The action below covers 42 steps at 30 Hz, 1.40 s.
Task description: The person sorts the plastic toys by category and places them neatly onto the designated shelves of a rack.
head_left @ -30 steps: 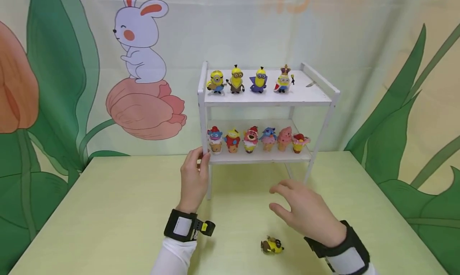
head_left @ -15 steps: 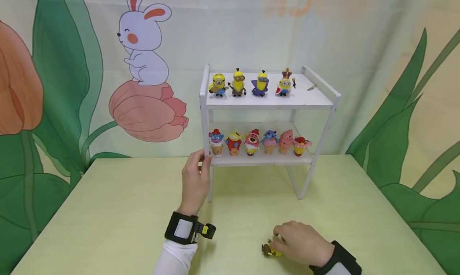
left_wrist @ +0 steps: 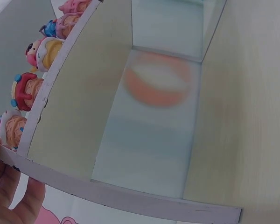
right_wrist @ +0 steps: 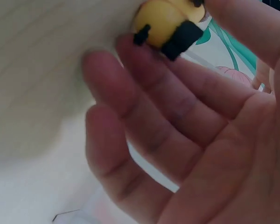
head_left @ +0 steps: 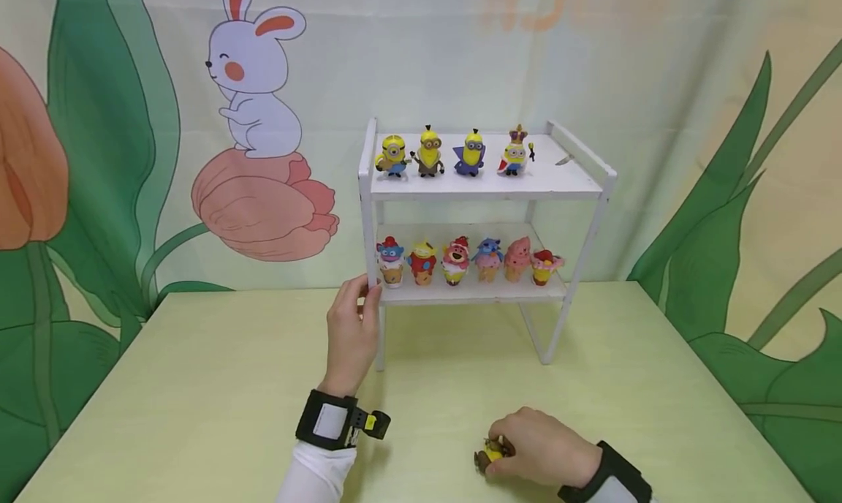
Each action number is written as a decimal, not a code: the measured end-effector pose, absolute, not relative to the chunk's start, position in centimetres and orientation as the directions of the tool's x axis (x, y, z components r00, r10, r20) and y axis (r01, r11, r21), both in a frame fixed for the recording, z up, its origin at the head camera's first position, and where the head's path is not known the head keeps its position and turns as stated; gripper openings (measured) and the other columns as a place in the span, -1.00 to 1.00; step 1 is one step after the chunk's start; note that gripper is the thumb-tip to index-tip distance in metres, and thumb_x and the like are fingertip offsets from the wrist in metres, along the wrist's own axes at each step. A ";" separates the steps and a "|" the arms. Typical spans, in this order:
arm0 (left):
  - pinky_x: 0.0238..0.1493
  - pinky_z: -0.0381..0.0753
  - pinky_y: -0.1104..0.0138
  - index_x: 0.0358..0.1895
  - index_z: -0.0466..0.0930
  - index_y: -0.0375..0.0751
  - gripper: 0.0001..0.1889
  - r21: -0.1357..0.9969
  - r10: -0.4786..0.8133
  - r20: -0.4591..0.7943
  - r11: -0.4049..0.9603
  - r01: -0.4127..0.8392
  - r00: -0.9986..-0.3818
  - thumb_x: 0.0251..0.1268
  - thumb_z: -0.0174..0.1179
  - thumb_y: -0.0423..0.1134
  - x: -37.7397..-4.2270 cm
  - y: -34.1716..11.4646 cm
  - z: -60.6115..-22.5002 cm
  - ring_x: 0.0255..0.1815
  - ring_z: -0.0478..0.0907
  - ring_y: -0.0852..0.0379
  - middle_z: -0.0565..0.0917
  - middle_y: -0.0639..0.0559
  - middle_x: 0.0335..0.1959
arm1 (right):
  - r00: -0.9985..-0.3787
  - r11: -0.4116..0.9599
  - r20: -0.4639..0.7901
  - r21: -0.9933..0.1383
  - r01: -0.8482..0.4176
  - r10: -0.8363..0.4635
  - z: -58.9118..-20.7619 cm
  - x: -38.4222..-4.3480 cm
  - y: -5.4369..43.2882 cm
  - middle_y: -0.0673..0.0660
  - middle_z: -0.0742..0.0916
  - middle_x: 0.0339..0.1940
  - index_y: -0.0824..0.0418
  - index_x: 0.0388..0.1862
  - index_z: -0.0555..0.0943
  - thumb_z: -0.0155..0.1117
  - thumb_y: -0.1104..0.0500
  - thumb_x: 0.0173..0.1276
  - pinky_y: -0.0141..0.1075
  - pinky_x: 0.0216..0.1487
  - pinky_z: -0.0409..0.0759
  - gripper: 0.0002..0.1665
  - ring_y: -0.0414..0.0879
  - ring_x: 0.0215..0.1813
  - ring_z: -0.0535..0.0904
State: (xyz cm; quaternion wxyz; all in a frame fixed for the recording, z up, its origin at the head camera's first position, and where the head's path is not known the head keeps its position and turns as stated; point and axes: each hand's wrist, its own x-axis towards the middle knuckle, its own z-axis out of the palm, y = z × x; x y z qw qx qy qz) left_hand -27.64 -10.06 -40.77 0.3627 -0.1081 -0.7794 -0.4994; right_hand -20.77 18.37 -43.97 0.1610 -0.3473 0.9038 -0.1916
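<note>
In the head view my left hand (head_left: 351,342) grips the left front post of a small white two-tier rack (head_left: 487,187). The left wrist view has its fingers (left_wrist: 31,198) curled round the rack's painted frame (left_wrist: 126,195). On the table in front of the rack, my right hand (head_left: 551,448) pinches a small yellow-and-brown Minion figurine (head_left: 490,453) lying on its side. In the right wrist view the figurine's yellow body (right_wrist: 158,22) sits between thumb and forefinger. Its other three fingers are bent loosely and hold nothing.
Several Minion figurines, one a crowned king (head_left: 515,152), stand along the top tier. A small silvery sliver (head_left: 564,159) is at that tier's right. Several ice-cream-cone figurines (head_left: 454,262) line the lower tier. A printed cloth (head_left: 454,50) hangs behind the table (head_left: 217,393).
My right hand has come down from above the table to the Minion figurine and now pinches it. My left hand keeps its grip on the rack post. The head view has shifted slightly.
</note>
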 end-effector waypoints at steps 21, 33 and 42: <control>-0.19 0.61 0.25 0.10 0.53 -0.32 -0.72 0.697 -0.186 0.675 0.478 0.534 -0.714 0.48 0.06 -0.23 -27.5 -10.3 -41.2 -0.11 0.51 0.08 0.58 -0.08 -0.10 | -0.701 0.649 -0.095 -0.481 -0.589 -0.707 -43.2 -20.8 19.2 -0.20 0.55 -0.44 0.03 -0.31 0.50 0.44 0.24 0.22 -0.39 -0.35 0.45 -0.74 -0.30 -0.41 0.42; -0.16 0.61 0.21 0.13 0.52 -0.32 -0.70 0.698 -0.182 0.678 0.464 0.545 -0.713 0.50 0.03 -0.22 -27.7 -10.4 -41.0 -0.08 0.50 0.09 0.58 -0.08 -0.08 | -0.740 0.657 0.005 -0.457 -0.600 -0.673 -42.0 -21.1 19.3 -0.16 0.53 -0.38 0.07 -0.26 0.56 0.48 0.22 0.19 -0.34 -0.30 0.46 -0.76 -0.26 -0.33 0.42; -0.16 0.61 0.21 0.12 0.52 -0.32 -0.71 0.701 -0.184 0.674 0.466 0.540 -0.716 0.50 0.02 -0.23 -27.8 -10.2 -41.0 -0.09 0.50 0.09 0.57 -0.08 -0.09 | -0.772 0.677 0.017 -0.470 -0.567 -0.635 -41.8 -21.3 19.6 -0.13 0.53 -0.35 0.07 -0.23 0.61 0.45 0.21 0.22 -0.32 -0.28 0.51 -0.80 -0.25 -0.31 0.44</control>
